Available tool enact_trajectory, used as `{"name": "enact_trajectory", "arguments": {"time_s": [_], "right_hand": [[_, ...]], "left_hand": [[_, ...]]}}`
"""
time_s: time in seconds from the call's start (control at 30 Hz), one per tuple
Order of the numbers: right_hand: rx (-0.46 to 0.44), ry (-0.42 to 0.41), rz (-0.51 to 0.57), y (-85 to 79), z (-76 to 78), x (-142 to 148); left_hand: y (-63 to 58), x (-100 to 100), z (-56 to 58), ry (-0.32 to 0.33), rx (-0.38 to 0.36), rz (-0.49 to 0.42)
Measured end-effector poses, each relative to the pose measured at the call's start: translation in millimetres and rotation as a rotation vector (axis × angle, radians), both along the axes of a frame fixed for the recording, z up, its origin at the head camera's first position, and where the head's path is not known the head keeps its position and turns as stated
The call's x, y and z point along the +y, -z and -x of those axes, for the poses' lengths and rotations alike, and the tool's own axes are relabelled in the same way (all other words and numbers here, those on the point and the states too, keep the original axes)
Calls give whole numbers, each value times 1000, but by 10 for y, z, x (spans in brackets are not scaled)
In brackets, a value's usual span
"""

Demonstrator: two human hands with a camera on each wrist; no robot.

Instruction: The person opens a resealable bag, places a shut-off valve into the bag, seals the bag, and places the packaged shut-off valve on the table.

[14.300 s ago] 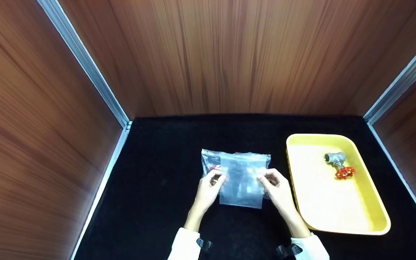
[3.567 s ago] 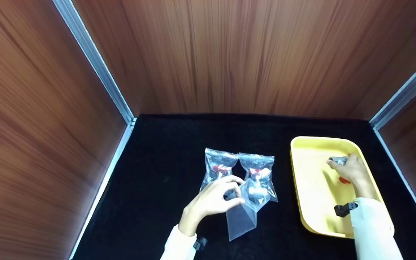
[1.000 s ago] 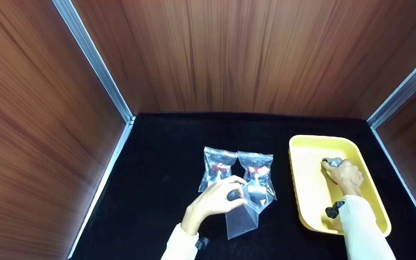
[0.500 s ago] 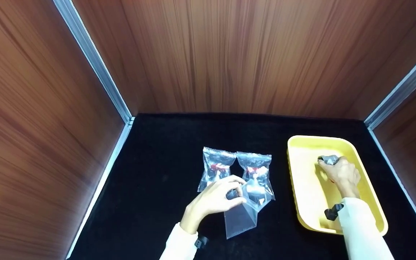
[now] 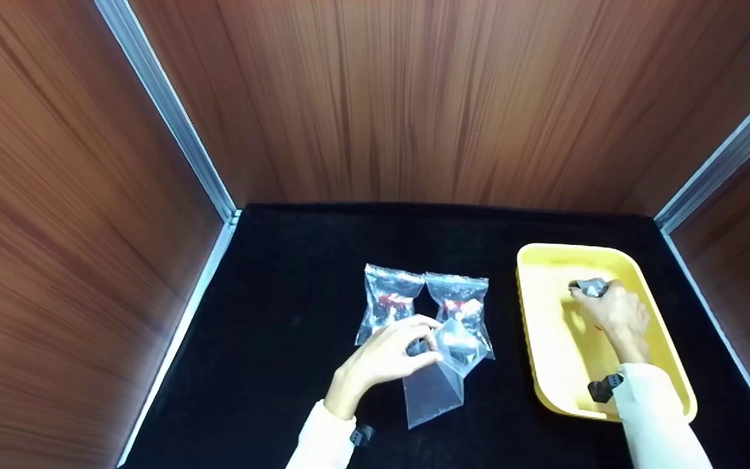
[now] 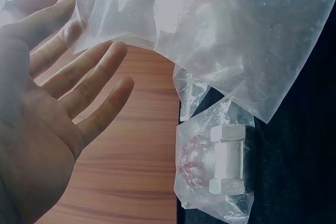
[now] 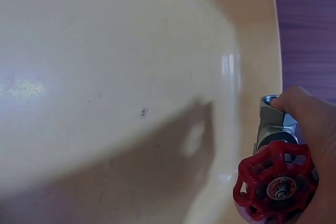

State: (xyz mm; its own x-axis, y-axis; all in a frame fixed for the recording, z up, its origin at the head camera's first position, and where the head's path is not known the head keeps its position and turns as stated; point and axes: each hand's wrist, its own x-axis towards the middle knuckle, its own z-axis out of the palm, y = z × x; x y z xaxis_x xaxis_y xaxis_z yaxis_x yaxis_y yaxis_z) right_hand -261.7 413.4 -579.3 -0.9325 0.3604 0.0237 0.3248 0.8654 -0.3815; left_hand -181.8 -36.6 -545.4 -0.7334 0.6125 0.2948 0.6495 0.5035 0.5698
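Note:
My left hand [image 5: 381, 355] pinches a clear zip bag [image 5: 433, 394] near its mouth, thumb on one side and fingertips on the other; the bag hangs creased and folded. In the left wrist view the bag [image 6: 226, 30] spreads out beyond the fingers. My right hand [image 5: 622, 316] grips a metal valve [image 5: 592, 287] over the yellow tray [image 5: 547, 391]. The valve's red handwheel [image 7: 275, 182] shows clearly in the right wrist view, with the thumb on the metal body's end. From the head, my hand hides most of the wheel.
Two clear bags, a left one [image 5: 391, 280] and a right one [image 5: 459, 286], lie behind my left hand, each holding a valve with a red wheel. They rest on black cloth [image 5: 297, 280]. Wood-grain panels [image 5: 375, 104] with metal edging stand around the area.
Earlier both hands held the bag while the valve lay in the tray. The right hand then took hold of the valve and has shifted slightly left with it. The left hand stays put lately.

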Motion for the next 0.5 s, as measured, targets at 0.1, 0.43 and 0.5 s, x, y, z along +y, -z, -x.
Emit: {"name": "enact_trajectory", "arguments": {"time_s": [0.1,0.43,0.5], "right_hand": [[14,-9,-2,-38,-21,-18],[36,-27,-39,-148,-84,-107],[39,-30,-39,-167,-100,-126]], "left_hand": [[13,9,8,5,17,-15],[45,1,17,-8,-11,-1],[49,-2,21,-4,-6,-4]]}}
